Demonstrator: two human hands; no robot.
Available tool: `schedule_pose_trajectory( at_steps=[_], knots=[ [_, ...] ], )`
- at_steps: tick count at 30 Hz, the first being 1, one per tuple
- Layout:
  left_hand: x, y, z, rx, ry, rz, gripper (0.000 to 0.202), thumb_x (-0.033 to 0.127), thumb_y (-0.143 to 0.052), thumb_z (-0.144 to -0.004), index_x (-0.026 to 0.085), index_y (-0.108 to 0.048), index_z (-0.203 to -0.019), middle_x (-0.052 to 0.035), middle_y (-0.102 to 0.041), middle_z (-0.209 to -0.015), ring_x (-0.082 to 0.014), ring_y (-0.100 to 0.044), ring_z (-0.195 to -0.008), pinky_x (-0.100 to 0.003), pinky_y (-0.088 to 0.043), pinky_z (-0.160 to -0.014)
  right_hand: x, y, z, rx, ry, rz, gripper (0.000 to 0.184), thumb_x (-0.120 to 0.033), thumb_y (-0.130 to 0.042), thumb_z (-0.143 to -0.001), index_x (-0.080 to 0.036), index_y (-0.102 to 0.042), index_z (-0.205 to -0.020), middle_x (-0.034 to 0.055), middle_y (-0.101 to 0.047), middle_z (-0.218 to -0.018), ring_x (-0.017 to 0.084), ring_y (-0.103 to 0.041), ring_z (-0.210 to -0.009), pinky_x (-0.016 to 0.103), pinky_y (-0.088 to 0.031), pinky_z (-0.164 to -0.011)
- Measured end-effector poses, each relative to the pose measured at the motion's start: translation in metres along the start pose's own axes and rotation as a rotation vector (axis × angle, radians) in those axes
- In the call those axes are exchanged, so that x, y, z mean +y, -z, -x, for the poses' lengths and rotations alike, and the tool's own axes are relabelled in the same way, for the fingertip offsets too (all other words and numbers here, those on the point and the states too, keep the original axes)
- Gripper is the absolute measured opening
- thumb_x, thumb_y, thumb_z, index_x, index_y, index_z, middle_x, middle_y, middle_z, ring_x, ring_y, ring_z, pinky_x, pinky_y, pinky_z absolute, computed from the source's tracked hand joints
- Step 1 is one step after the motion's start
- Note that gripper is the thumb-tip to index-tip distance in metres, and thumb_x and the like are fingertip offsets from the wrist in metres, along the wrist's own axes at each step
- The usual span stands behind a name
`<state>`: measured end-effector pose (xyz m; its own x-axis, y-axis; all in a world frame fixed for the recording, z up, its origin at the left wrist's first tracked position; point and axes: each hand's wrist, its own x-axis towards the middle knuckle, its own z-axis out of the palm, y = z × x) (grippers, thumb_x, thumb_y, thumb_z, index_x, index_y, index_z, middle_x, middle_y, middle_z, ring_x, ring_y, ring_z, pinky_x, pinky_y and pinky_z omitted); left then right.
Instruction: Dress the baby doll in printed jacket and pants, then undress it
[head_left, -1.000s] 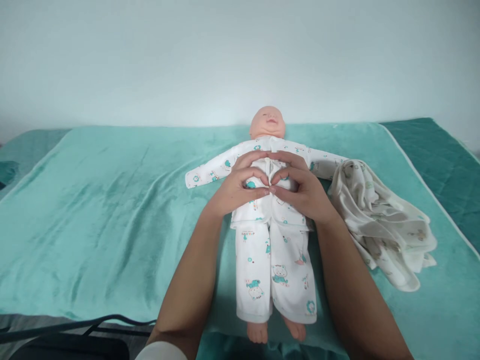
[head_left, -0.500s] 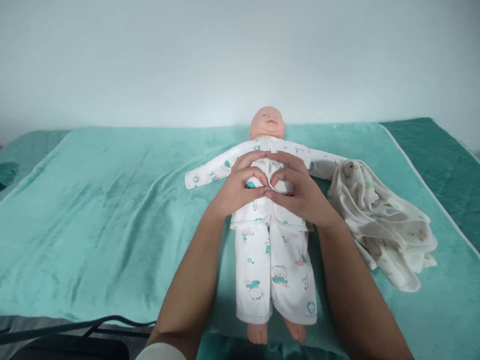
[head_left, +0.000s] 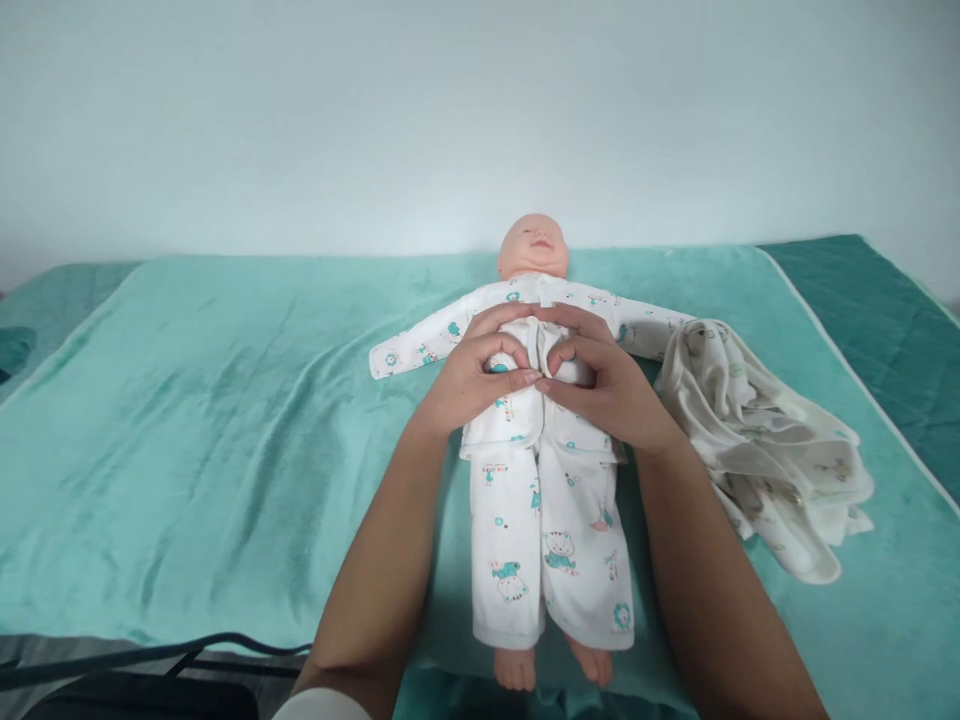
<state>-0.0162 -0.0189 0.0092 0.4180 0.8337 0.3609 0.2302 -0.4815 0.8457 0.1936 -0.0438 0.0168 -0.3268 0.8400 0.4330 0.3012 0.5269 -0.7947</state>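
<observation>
A baby doll [head_left: 534, 245] lies on its back on a teal blanket [head_left: 225, 400], dressed in a white printed shirt and trousers [head_left: 551, 540]. My left hand [head_left: 469, 375] and my right hand [head_left: 607, 385] rest on the doll's chest, thumbs and forefingers meeting at the middle. Both pinch the two front edges of the shirt [head_left: 536, 345] together there. The doll's sleeves stretch out to either side, and its bare feet point toward me.
A crumpled cream cloth [head_left: 757, 440] lies beside the doll's arm on the right. Darker green bedding [head_left: 877, 310] shows at the far right. A black cable [head_left: 150, 650] runs along the near left edge. A pale wall stands behind.
My fingertips have drawn slightly closer together on the shirt front, bunching the fabric a little more. The doll and the cloth have not moved.
</observation>
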Motion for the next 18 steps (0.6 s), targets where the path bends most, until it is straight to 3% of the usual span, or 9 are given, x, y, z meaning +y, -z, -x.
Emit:
schedule_pose_trajectory(
  at_steps=[6,9,12,14,16,18],
  knots=[
    [0.000,0.001,0.000,0.054,0.065,0.252,0.024,0.041,-0.081,-0.081,0.022,-0.068,-0.076,-0.0043,-0.060,-0.149,-0.0294,-0.046,-0.147,-0.050,-0.036,-0.122,0.002,0.004,0.001,0.020,-0.048,-0.124,0.015,-0.028,-0.074,-0.087,-0.026,-0.060,-0.083,0.0014,-0.058,-0.146,0.027,-0.043,-0.146,0.051,-0.031,-0.125],
    [-0.003,0.001,0.000,0.209,0.104,0.488,0.024,0.039,-0.083,-0.078,0.021,-0.067,-0.073,-0.0046,-0.068,-0.137,-0.0277,-0.057,-0.136,-0.045,-0.043,-0.116,0.002,0.001,0.000,0.121,-0.131,-0.289,0.017,-0.027,-0.073,-0.086,-0.025,-0.057,-0.080,0.0013,-0.063,-0.141,0.028,-0.051,-0.139,0.051,-0.037,-0.120],
    [-0.008,0.000,-0.003,0.454,0.201,0.686,0.024,0.039,-0.083,-0.079,0.020,-0.067,-0.076,-0.0055,-0.074,-0.119,-0.0216,-0.069,-0.109,-0.035,-0.053,-0.095,0.005,-0.003,-0.002,0.340,-0.186,-0.457,0.018,-0.023,-0.070,-0.082,-0.024,-0.053,-0.076,0.0016,-0.068,-0.132,0.028,-0.058,-0.129,0.050,-0.042,-0.115],
    [-0.013,0.000,-0.004,0.629,0.264,0.745,0.026,0.039,-0.081,-0.081,0.020,-0.065,-0.076,-0.0036,-0.073,-0.096,-0.0157,-0.068,-0.085,-0.030,-0.053,-0.079,0.010,-0.004,-0.005,0.548,-0.242,-0.506,0.016,-0.022,-0.068,-0.079,-0.024,-0.052,-0.075,0.0018,-0.071,-0.125,0.026,-0.061,-0.124,0.049,-0.044,-0.113],
    [-0.018,0.001,-0.006,0.804,0.293,0.757,0.030,0.039,-0.080,-0.083,0.019,-0.059,-0.074,0.0013,-0.063,-0.074,-0.0112,-0.061,-0.067,-0.026,-0.049,-0.068,0.018,-0.002,-0.008,0.756,-0.335,-0.505,0.015,-0.024,-0.066,-0.076,-0.024,-0.051,-0.073,0.0030,-0.073,-0.118,0.025,-0.064,-0.116,0.048,-0.046,-0.109],
    [-0.022,0.003,-0.007,0.954,0.303,0.741,0.034,0.039,-0.078,-0.085,0.020,-0.052,-0.072,0.0052,-0.052,-0.064,-0.0091,-0.054,-0.060,-0.024,-0.046,-0.064,0.027,0.003,-0.009,0.906,-0.446,-0.472,0.011,-0.027,-0.066,-0.074,-0.023,-0.056,-0.072,0.0055,-0.074,-0.109,0.025,-0.067,-0.106,0.047,-0.049,-0.105]
  ],
)
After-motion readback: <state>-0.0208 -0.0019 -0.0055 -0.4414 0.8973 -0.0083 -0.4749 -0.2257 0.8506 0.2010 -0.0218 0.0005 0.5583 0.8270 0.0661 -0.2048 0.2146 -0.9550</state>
